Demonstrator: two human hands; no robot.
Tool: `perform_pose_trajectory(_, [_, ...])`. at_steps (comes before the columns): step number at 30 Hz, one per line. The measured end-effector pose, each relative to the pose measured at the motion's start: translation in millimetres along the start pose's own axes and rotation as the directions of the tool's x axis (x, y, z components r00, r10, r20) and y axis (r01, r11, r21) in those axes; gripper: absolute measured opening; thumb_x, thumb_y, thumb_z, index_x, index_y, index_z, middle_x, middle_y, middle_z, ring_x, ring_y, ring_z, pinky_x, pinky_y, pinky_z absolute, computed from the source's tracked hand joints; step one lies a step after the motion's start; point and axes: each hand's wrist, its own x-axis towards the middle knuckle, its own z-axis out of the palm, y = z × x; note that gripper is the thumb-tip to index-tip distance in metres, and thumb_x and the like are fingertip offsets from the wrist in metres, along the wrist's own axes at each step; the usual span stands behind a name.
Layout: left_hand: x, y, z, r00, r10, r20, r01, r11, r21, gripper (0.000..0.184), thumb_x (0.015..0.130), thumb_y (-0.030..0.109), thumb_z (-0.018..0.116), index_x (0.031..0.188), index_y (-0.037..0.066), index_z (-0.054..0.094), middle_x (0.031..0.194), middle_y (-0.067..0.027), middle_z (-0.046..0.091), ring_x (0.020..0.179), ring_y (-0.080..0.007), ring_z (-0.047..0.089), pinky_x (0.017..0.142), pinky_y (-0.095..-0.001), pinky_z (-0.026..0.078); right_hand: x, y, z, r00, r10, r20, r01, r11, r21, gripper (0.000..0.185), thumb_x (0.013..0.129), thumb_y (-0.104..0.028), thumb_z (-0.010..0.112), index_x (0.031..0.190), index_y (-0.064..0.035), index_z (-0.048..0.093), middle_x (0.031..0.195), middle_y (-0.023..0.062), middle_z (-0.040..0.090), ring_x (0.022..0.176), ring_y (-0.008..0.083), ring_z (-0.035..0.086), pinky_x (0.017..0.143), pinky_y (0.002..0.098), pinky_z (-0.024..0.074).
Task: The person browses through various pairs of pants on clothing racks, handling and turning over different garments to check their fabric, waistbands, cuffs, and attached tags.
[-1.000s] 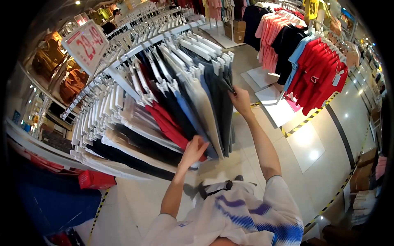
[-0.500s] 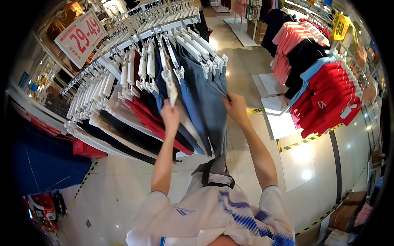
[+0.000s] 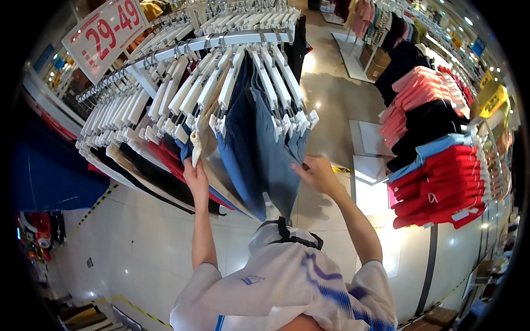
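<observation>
Both hands point(image 3: 317, 174) on limp hanging garments point(image 3: 276, 157), cream left, grey-blue right

Glare spots on floor point(image 3: 143, 243); strong fisheye bending, corners black

Grey-blue trousers point(image 3: 276, 157), cream trousers point(image 3: 214, 157), white hangers point(image 3: 287, 77), red shirts point(image 3: 450, 179).

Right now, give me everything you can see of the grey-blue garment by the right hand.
The grey-blue garment looks like soft, plain, matte cloth. It hangs from white clip hangers near the right end of the rail, gathered at the clips, with loose folds, narrowing towards the bottom. The right hand touches its right edge; whether it pinches the cloth is unclear. A brighter blue garment hangs beside it on the left. Overlapping folds hide whether it is one piece or several.
</observation>
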Motion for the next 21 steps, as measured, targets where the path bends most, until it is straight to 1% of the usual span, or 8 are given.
perform_pose_trajectory(6, [-1.4,-4.2,13.3,0.998,-0.010,-0.067,0.006,0.998,-0.060,0.011,0.091,0.009,0.051,0.091,-0.003,0.050,0.068,-0.0103,0.053,0.062,-0.0126,0.047,0.056,-0.0297,0.039,21.4,7.4,-24.0,0.945,-0.170,0.280,0.121,0.975,0.185,0.027,0.080,-0.029,0.070,0.081,-0.0025,0.061,0.065,0.0111,0.063,0.060,0.0279,0.063,0.059,0.0332,0.0506])
perform_pose_trajectory(9, [-2.6,6.3,12.0,0.996,-0.086,-0.026,0.083,0.993,-0.080,0.020,0.095,0.020,0.053,0.092,0.001,0.052,0.073,0.0023,0.044,0.068,-0.0066,0.037,0.061,-0.0226,0.033,40.0,24.4,-41.3,0.840,-0.270,0.470,0.045,0.899,0.436,0.023,0.082,-0.024,0.068,0.092,-0.0032,0.063,0.073,0.0095,0.066,0.068,0.0217,0.066,0.063,0.0306,0.0515])
perform_pose_trajectory(11, [-2.3,7.3,11.9,0.996,-0.090,-0.020,0.089,0.994,-0.059,0.020,0.095,0.021,0.053,0.092,0.001,0.052,0.073,0.0022,0.045,0.068,-0.0067,0.037,0.061,-0.0225,0.033,64.2,37.0,-59.5,0.847,-0.370,0.381,0.143,0.850,0.507,0.019,0.084,-0.017,0.066,0.094,-0.0021,0.063,0.081,0.0093,0.065,0.074,0.0183,0.065,0.067,0.0295,0.0510])
perform_pose_trajectory(14, [-5.1,16.7,13.0,0.994,-0.107,-0.028,0.107,0.994,-0.002,0.020,0.095,0.020,0.054,0.091,0.000,0.052,0.073,0.0012,0.047,0.069,-0.0072,0.040,0.062,-0.0233,0.035,99.1,46.9,-76.9,0.938,-0.194,0.287,0.037,0.880,0.474,0.020,0.083,-0.009,0.065,0.101,-0.0018,0.060,0.096,0.0109,0.062,0.088,0.0182,0.062,0.073,0.0290,0.0498])
perform_pose_trajectory(15, [-6.4,19.2,12.3,0.994,-0.106,0.003,0.106,0.994,0.038,0.020,0.095,0.020,0.054,0.092,0.000,0.052,0.073,0.0004,0.048,0.069,-0.0074,0.041,0.062,-0.0238,0.036,112.0,38.1,-82.1,0.973,-0.220,0.070,0.170,0.889,0.426,0.026,0.080,-0.005,0.065,0.105,-0.0025,0.059,0.103,0.0112,0.060,0.095,0.0204,0.060,0.078,0.0302,0.0485])
perform_pose_trajectory(16, [-8.5,20.3,11.7,0.993,-0.112,0.030,0.109,0.991,0.079,0.020,0.095,0.019,0.053,0.092,-0.001,0.052,0.072,-0.0005,0.048,0.069,-0.0076,0.041,0.062,-0.0243,0.037,124.6,28.4,-87.0,0.956,-0.255,-0.145,0.291,0.889,0.354,0.034,0.077,-0.002,0.066,0.110,-0.0032,0.057,0.110,0.0116,0.058,0.102,0.0226,0.057,0.084,0.0315,0.0472])
perform_pose_trajectory(19, [-9.9,22.4,4.4,0.989,-0.109,0.099,0.093,0.984,0.154,0.018,0.093,0.017,0.056,0.094,-0.001,0.053,0.072,-0.0032,0.051,0.067,-0.0116,0.045,0.064,-0.0263,0.039,155.1,1.2,-97.6,0.816,-0.565,-0.122,0.578,0.797,0.174,0.047,0.072,0.002,0.067,0.116,-0.0058,0.055,0.118,0.0105,0.053,0.109,0.0262,0.052,0.091,0.0338,0.0437])
perform_pose_trajectory(21, [-9.4,42.7,0.5,0.994,-0.033,0.101,0.011,0.977,0.214,0.015,0.089,0.011,0.058,0.094,-0.002,0.052,0.073,-0.0099,0.053,0.066,-0.0176,0.049,0.063,-0.0302,0.041,176.6,0.6,-91.2,0.738,-0.670,-0.084,0.669,0.709,0.221,0.044,0.069,0.002,0.067,0.112,-0.0060,0.058,0.117,0.0100,0.054,0.109,0.0282,0.052,0.093,0.0359,0.0426])
